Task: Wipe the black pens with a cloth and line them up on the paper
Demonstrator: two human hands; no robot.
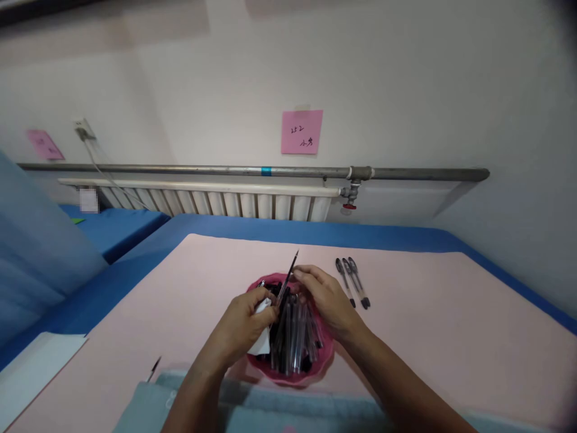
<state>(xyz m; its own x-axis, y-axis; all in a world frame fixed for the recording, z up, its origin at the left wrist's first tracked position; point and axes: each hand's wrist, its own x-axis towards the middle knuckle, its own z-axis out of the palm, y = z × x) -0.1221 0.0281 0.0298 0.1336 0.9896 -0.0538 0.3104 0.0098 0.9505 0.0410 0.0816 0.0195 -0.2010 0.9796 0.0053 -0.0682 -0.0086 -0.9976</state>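
Two hands over one pink bowl [324, 361] of pens, left hand [246, 325] grip grasping refill [288, 278], right hand [327, 297] grip unclear, three pens [353, 281] aside.

My left hand [247, 322] covers most of a white scrap [262, 343], so I cannot tell what it is; my right hand [325, 299] hides the far rim of the pink bowl [288, 377]; the pens [293, 340] in it overlap too densely to count; the pink note [302, 132] on the wall carries writing too small to read; a blurred patch [89, 199] masks something by the radiator [211, 202]; both forearms run off the lower edge.
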